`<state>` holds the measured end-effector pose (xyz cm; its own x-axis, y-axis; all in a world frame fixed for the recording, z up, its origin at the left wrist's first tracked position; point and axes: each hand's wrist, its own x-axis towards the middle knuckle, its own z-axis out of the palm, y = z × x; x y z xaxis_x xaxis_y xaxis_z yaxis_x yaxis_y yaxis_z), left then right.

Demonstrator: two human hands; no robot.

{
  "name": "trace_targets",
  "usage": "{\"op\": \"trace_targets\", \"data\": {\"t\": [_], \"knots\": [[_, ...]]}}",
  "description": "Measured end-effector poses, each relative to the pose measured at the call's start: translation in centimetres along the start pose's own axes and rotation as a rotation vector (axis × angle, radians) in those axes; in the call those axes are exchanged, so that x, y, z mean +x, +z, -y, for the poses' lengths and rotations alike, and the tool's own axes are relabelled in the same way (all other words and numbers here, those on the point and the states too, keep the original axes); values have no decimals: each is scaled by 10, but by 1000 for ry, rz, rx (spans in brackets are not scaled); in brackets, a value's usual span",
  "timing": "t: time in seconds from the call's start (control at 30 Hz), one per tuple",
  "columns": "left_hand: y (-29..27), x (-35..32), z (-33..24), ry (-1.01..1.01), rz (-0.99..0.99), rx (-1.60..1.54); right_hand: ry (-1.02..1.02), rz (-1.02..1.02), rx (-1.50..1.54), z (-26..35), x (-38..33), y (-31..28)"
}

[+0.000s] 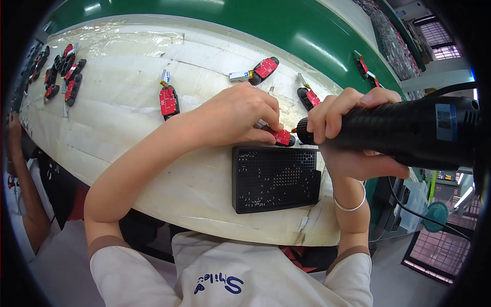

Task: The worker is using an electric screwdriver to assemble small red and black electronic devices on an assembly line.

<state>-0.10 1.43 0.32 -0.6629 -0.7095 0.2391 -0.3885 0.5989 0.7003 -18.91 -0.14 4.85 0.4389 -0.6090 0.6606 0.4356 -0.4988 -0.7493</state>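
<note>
Several red boards (168,101) lie around the left hand (236,115), beyond the black tray (276,207).

there is one black tray (235,179), one black power tool (404,134), and at least ten red-topped pieces (266,67).

Off-white short-sleeved shirt (255,256) worn, sleeves finished with brown bands (106,244), front printed with dark blue rounded lettering (233,285), right wrist (350,193) ringed by a thin, smooth, silver-coloured bangle (353,209)
</note>
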Motion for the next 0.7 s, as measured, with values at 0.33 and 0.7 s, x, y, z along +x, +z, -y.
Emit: {"op": "trace_targets", "data": {"t": [0.33, 0.7], "knots": [[-26, -10, -9, -136, 192, -4, 17, -262, -45, 6, -7, 3], [-19, -6, -3, -86, -381, 342, 209, -341, -79, -7, -19, -5]]}}
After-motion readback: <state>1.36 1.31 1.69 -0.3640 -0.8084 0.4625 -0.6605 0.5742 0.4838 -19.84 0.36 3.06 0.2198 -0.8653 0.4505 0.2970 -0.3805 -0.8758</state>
